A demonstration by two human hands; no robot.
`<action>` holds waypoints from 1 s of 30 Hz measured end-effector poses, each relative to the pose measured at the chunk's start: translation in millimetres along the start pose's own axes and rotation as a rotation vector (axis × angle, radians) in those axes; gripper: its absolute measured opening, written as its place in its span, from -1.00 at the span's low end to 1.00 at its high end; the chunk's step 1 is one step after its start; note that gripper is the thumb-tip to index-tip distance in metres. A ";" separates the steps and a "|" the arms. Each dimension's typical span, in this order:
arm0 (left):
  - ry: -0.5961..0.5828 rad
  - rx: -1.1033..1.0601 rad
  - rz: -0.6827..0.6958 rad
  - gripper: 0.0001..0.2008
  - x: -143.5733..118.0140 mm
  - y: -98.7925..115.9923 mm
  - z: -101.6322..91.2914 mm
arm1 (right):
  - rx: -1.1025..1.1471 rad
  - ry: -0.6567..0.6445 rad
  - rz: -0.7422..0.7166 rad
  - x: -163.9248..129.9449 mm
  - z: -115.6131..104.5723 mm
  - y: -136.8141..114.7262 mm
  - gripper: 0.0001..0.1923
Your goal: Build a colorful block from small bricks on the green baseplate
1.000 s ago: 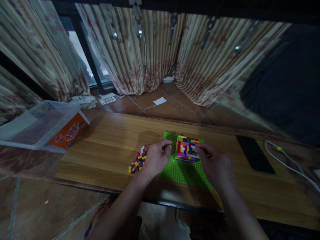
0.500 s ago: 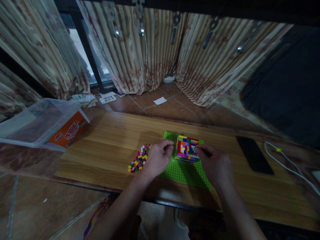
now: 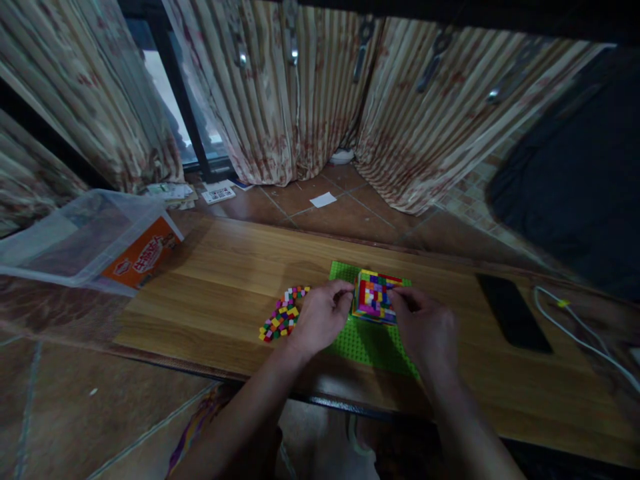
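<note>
A block built of many coloured toy bricks stands on a green studded baseplate. At its left side is my left hand, thumb and forefinger drawn together close to the block's edge. Whether a small brick is between them cannot be made out. My right hand reaches over the block's right part, fingertips pinched at its upper surface; anything held there is hidden. Loose small bricks of many colours lie in a heap on the wooden tabletop left of the baseplate, partly behind my left hand.
A clear plastic bin with an orange label stands at the table's left end. To the right lie a black phone and a white cable. Striped curtains hang beyond the table, with a white paper on the floor.
The view has shifted slightly. My right fingertips have moved a little left over the block's top. My left hand stays beside the block, nearly unchanged.
</note>
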State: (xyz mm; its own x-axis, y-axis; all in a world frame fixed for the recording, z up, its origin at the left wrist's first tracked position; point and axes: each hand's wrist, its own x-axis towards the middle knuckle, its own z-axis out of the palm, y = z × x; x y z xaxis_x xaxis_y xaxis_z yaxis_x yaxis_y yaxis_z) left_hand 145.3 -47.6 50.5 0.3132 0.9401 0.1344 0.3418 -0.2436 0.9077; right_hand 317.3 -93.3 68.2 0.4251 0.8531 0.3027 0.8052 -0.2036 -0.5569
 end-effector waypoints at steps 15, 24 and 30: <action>-0.002 -0.003 0.009 -0.76 -0.3 -1.6 0.6 | -0.068 0.041 0.035 7.0 -0.3 16.1 -0.40; -0.024 -0.006 0.021 -0.78 -1.6 -1.7 2.8 | -0.070 -0.028 0.030 5.0 21.8 31.7 -0.20; -0.084 -0.020 0.027 -0.76 -2.5 -0.3 5.4 | 0.028 -0.185 0.125 5.2 17.8 21.7 -0.23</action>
State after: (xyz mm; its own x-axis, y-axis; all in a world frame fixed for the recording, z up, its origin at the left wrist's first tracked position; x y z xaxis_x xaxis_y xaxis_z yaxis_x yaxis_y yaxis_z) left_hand 149.2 -51.2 47.7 0.3954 0.9098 0.1259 0.3147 -0.2629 0.9121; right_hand 329.6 -84.8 43.9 0.4358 0.8961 0.0845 0.7380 -0.3020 -0.6034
